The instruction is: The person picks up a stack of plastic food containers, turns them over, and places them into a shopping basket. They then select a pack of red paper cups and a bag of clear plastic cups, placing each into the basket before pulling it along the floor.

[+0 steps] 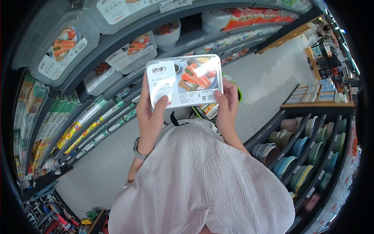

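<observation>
A wrapped pack of plastic food boxes [184,81] is held level in front of me, its label facing up. The label reads "PACKING BOX" and shows salmon slices. My left hand [151,111] grips the left end, thumb pressed on the label's lower left. At the right end, my right hand [227,105] grips it with the thumb near the lower right corner. The fingers beneath the pack are mostly hidden. Below and behind the pack, a green-rimmed basket [239,93] shows in part, with printed packets inside.
A shelf [117,43] ahead and left carries similar box packs [64,48] and boxed rolls [83,123]. To the right, a rack [280,156] holds stacked bowls and basins [302,179]. Tiled floor [249,78] runs between them. A person [331,60] is far off at upper right.
</observation>
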Motion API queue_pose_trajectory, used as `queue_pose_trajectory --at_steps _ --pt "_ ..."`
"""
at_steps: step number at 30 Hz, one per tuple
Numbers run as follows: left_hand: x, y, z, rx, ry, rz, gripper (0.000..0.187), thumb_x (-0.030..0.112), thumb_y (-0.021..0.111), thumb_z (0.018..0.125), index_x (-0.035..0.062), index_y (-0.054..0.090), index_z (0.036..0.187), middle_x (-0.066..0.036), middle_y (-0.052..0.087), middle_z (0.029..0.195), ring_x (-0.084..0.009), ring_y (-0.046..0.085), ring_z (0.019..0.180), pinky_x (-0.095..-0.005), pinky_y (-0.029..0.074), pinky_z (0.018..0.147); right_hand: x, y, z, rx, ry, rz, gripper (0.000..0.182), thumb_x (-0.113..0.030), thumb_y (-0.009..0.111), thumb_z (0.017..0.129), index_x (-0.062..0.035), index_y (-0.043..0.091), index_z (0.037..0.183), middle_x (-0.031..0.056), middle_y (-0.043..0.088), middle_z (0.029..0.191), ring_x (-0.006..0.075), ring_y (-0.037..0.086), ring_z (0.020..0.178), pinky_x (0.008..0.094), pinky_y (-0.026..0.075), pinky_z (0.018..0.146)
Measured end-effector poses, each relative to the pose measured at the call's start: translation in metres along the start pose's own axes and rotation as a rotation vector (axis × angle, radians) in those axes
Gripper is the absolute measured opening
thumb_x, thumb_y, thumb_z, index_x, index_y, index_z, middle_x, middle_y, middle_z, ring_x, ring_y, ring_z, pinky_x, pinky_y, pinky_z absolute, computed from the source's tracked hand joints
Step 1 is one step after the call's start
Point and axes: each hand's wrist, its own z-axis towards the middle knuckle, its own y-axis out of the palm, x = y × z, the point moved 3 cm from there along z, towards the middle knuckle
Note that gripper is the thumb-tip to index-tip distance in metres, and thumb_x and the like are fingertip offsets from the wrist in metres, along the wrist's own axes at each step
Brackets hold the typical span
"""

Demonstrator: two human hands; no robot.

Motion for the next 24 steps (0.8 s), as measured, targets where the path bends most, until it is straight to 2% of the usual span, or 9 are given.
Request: queue_pose_trajectory --at_steps 13,15,16,18,20,21,22,24 --pt "-0.002 -0.006 -0.002 -0.001 0.037 0.045 0.078 0.000 0.059 0.091 0.0002 0.022 0.160 -0.018 0.055 0.141 -0.0188 0.058 0.123 -0.0314 0.046 0.103 0.005 0.003 -0.001 -0.018 0.012 0.013 0.026 0.006 0.054 0.092 0.0014 0.047 0.117 0.0270 0.045 0.148 0.0218 0.049 0.132 0.0367 0.033 0.113" --pt "-0.003 -0.004 -0.002 -0.017 0.057 -0.002 0.086 0.004 0.067 0.088 -0.0001 0.020 0.160 -0.019 0.055 0.141 -0.0206 0.060 0.121 -0.0342 0.047 0.102 0.005 0.004 -0.001 -0.023 0.007 0.029 0.026 0.007 0.054 0.092 0.0013 0.047 0.117 0.0269 0.045 0.148 0.0217 0.048 0.132 0.0365 0.033 0.113" --pt "-0.003 -0.004 -0.002 -0.016 0.059 -0.002 0.086 0.004 0.067 0.088 -0.0001 0.020 0.160 -0.019 0.055 0.141 -0.0206 0.060 0.121 -0.0342 0.047 0.102 0.005 0.005 -0.001 0.003 0.009 0.004 0.026 0.006 0.053 0.094 0.0013 0.047 0.118 0.0251 0.047 0.145 0.0207 0.049 0.129 0.0353 0.034 0.112" --pt "0.002 -0.001 -0.003 -0.114 0.161 0.094 0.098 0.013 0.078 0.083 0.0005 0.019 0.160 -0.021 0.048 0.147 -0.0254 0.056 0.127 -0.0380 0.045 0.106 0.003 0.006 -0.001 0.026 0.013 -0.018 0.025 0.004 0.053 0.095 0.0013 0.046 0.119 0.0233 0.050 0.142 0.0196 0.050 0.127 0.0341 0.036 0.110" --pt "0.004 -0.003 -0.001 -0.129 0.210 0.193 0.102 0.015 0.082 0.079 0.0012 0.021 0.160 -0.018 0.046 0.150 -0.0251 0.054 0.129 -0.0375 0.045 0.106 0.002 0.004 -0.001 0.107 0.128 -0.027 0.021 -0.006 0.052 0.100 0.0003 0.048 0.120 0.0151 0.056 0.128 0.0147 0.052 0.116 0.0299 0.039 0.103" --pt "0.005 -0.004 0.000 -0.147 0.259 0.291 0.106 0.017 0.086 0.076 0.0019 0.023 0.159 -0.016 0.044 0.152 -0.0248 0.051 0.132 -0.0370 0.044 0.106 0.006 0.000 -0.001 0.100 0.130 -0.025 0.021 -0.006 0.052 0.100 0.0003 0.048 0.120 0.0151 0.056 0.128 0.0147 0.052 0.116 0.0299 0.039 0.102" --pt "0.007 -0.005 0.000 -0.139 0.259 0.295 0.106 0.017 0.086 0.076 0.0019 0.023 0.159 -0.016 0.044 0.152 -0.0248 0.051 0.132 -0.0370 0.044 0.106 0.016 -0.009 0.000 0.124 0.180 -0.049 0.021 -0.013 0.051 0.103 -0.0002 0.050 0.119 0.0114 0.057 0.121 0.0130 0.052 0.110 0.0284 0.039 0.099" --pt "0.013 -0.006 -0.001 -0.100 0.267 0.494 0.109 0.027 0.090 0.071 0.0037 0.028 0.158 -0.016 0.043 0.152 -0.0278 0.045 0.134 -0.0409 0.041 0.107 0.012 -0.002 0.004 0.182 0.235 -0.108 0.030 -0.029 0.045 0.107 -0.0011 0.054 0.114 0.0047 0.055 0.103 0.0100 0.049 0.096 0.0263 0.039 0.090"
